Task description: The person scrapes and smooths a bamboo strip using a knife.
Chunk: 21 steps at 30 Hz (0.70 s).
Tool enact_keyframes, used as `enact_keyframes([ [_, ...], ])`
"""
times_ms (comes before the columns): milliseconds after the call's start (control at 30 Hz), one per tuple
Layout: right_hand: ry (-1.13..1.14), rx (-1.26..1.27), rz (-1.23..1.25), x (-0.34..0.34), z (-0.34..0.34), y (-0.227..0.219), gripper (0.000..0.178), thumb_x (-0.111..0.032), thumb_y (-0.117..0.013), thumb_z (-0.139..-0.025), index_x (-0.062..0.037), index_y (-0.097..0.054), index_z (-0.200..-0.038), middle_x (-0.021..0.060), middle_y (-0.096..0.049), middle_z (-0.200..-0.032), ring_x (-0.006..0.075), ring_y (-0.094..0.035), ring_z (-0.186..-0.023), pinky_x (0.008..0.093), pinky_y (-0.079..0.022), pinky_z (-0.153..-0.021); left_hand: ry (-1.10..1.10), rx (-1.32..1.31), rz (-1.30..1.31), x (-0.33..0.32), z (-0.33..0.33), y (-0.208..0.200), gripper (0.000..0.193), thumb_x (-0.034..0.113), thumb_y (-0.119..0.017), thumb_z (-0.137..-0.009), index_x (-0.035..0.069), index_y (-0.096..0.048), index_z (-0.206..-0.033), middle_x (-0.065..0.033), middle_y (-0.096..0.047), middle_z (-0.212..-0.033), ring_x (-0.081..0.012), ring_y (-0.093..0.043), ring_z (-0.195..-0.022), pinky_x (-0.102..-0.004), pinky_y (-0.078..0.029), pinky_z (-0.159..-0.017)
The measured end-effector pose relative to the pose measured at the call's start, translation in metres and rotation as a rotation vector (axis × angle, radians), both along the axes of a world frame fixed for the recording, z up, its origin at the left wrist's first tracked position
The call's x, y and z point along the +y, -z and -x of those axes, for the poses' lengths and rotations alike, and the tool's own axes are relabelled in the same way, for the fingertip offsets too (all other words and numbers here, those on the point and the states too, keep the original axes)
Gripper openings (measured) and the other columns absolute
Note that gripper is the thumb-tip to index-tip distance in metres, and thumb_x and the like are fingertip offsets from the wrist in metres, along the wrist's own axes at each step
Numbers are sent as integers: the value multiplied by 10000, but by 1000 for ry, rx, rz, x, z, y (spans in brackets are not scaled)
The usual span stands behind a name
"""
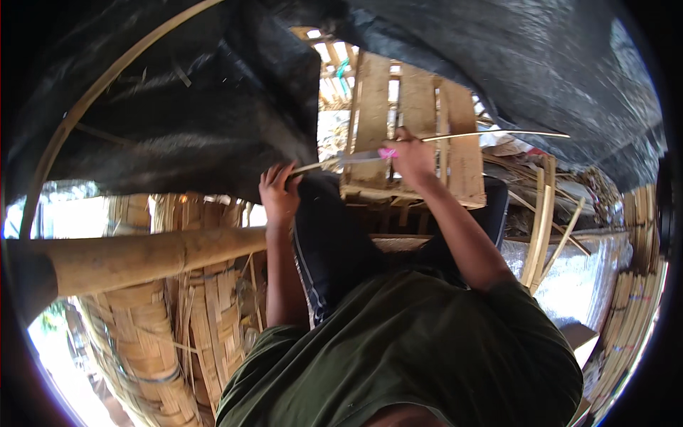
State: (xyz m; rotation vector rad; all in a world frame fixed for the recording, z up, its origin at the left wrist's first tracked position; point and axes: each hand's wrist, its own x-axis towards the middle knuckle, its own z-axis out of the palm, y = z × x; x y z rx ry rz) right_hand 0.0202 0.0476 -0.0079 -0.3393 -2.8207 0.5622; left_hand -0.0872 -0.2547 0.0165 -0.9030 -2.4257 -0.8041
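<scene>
A long, thin bamboo strip (509,132) runs across in front of me, its free end reaching out to the right. Closed fingers of my left hand (279,193) pinch its left end above my thigh. My right hand (414,158) is wrapped around a knife with pink at its handle; the blade (360,156) points left, along the strip. Where the strip passes my right hand, the fingers cover it, so the exact contact between blade and bamboo is hidden. Just beyond my knees, under the right hand, stands a slatted wooden crate (416,96).
Black plastic sheeting (192,121) hangs ahead and to the left. A thick bamboo pole (156,260) lies at my left, above woven bamboo rolls (135,327). Loose bamboo slats (541,220) lean at my right, with tied bamboo bundles (626,341) farther right.
</scene>
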Motion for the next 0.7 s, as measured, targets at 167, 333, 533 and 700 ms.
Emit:
enact_keyframes([
  [167, 97, 124, 36, -24, 1, 6, 353, -73, -735, -724, -231, -756, -1038, 4, -660, -1015, 268, -697, -829, 395, -568, -712, -95, -216, -141, -40, -55, -8, 290, -27, -619, -846, 41, -675, -1122, -186, -661, -1103, -362, -637, -1023, -424, -507, -891],
  [333, 166, 151, 22, -33, 0, 6, 401, -119, -772, -717, -263, -748, -1090, 24, -643, -1079, 276, -700, -858, 390, -579, -735, -261, -406, -63, -138, -111, 48, 203, 2, -607, -820, 21, -716, -992, -202, -700, -944, -413, -685, -879, -449, -549, -783],
  [533, 151, 204, 4, -28, 0, 12, 400, -79, -760, -721, -241, -739, -1085, 19, -657, -1065, 272, -694, -878, 384, -573, -740, -451, -814, 436, -222, -149, 110, 472, 36, -679, -735, 60, -647, -1206, -201, -626, -1244, -362, -600, -1163, -448, -502, -957],
  [700, 132, 165, -6, -31, 0, 9, 400, -119, -774, -737, -243, -728, -1114, 22, -661, -1081, 280, -694, -895, 390, -573, -748, -376, -696, 439, -245, -138, 141, 739, 46, -710, -674, 83, -500, -1382, -157, -537, -1360, -361, -496, -1284, -454, -431, -1059],
])
